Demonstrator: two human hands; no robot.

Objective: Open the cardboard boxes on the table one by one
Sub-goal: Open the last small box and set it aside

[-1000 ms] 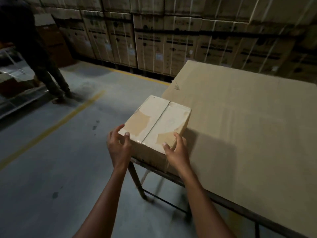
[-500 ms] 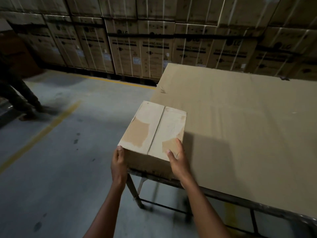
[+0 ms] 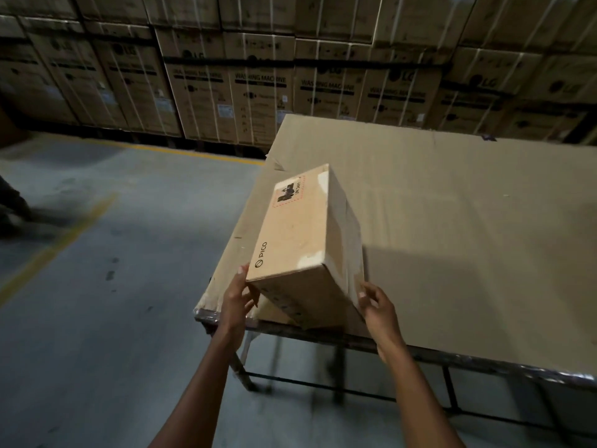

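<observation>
Box tilted on table corner, both hands spread against sides; stacked cartons behind.

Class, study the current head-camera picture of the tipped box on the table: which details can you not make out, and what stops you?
- Cardboard box, head view: contents hidden by its closed walls.
- Its underside: turned away toward the table.
- Left hand grip: fingertips hidden behind the box.
- Stacked cartons: small print blurred.
</observation>
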